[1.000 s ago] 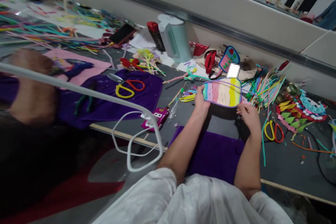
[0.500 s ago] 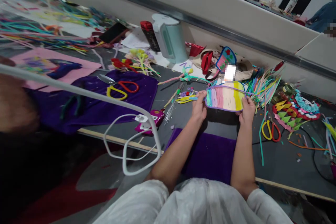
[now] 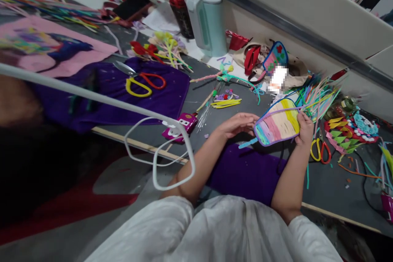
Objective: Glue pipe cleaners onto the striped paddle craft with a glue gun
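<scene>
A striped pipe-cleaner panel (image 3: pixel 276 123), rounded like an ice pop and edged in blue and purple, is held tilted above the table. A blue stub sticks out from its lower left end. My right hand (image 3: pixel 305 128) pinches its right edge, where a long lilac pipe cleaner crosses the panel. My left hand (image 3: pixel 239 124) has its fingers stretched out beside the left edge; whether the fingertips touch it I cannot tell. Below lies a purple cloth (image 3: pixel 245 174). Scissors with yellow and red handles (image 3: pixel 321 150) lie right of my right hand.
A bundle of pipe cleaners (image 3: pixel 319 96) is behind my right hand. A kettle (image 3: pixel 207 20) and a bottle (image 3: pixel 181 14) stand at the wall. Left are more scissors (image 3: pixel 144 84) on purple cloth, a white cable (image 3: pixel 192 168), and another person's blurred arm (image 3: pixel 18 102).
The panel has tilted, its left end dropping and its blue stub coming into view. My left hand has loosened from a pinch to stretched fingers. The camera view has shifted.
</scene>
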